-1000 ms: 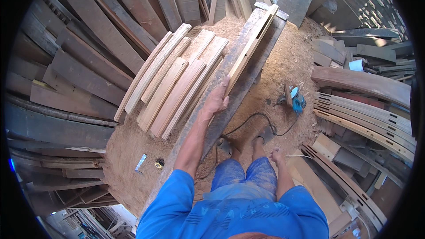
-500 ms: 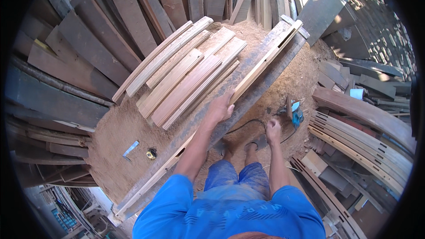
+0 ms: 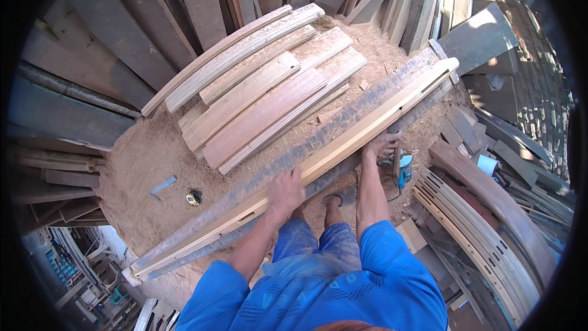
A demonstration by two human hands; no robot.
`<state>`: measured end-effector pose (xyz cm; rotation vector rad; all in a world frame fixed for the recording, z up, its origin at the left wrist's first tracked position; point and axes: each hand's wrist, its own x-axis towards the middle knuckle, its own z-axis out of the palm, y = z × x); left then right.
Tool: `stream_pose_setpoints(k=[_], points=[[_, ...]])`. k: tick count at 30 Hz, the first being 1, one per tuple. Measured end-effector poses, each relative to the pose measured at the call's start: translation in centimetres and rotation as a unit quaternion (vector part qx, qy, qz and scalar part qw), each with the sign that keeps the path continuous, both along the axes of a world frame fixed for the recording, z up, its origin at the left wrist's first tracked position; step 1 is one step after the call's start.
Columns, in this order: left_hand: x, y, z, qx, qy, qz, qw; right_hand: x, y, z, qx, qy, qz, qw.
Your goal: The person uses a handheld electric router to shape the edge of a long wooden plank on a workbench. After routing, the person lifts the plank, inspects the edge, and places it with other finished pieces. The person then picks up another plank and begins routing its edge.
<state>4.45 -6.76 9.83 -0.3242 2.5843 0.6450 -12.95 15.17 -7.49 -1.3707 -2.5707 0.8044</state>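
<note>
A long pale wooden beam with slots cut in it lies diagonally along a narrow, worn workbench. My left hand is closed over the near side of the beam, around its middle, the thumb lying near the top edge. Farther up to the right, my right hand is at the bench's near side, just below the beam. Its fingers are in shadow, and whether they grip the beam cannot be made out. Close by it stand a teal power tool and an upright brown wood piece.
Several planed boards lie side by side beyond the bench. A tape measure and a bluish square rest on the sawdust. Slotted rails are stacked at right. Tall planks lean at the back, and a white cup-like container stands right.
My right hand has come up from beside the power tool to the bench's near side. My left hand is nearer to me along the beam, which now shows a broader face.
</note>
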Motion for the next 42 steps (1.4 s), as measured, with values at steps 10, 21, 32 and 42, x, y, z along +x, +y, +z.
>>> stream_pose_setpoints(k=[10, 21, 32, 42], points=[[0.3, -0.8, -1.0, 0.032, 0.045, -0.021, 0.998, 0.3, -0.4, 0.3, 0.022, -0.041, -0.022, 0.999], [0.3, 0.0, -0.8, 0.022, 0.021, -0.008, 1.0, 0.4, 0.8, -2.4, 0.2, -0.078, 0.067, 0.974], [0.4, -0.8, 0.2, 0.082, -0.057, 0.027, 0.995, -0.2, 5.8, -4.3, 0.242, -0.062, 0.23, 0.94], [2.1, 5.1, -11.6, -0.051, 0.228, 0.095, 0.968, -2.5, 6.7, 0.6, -0.001, -0.039, 0.259, 0.965]])
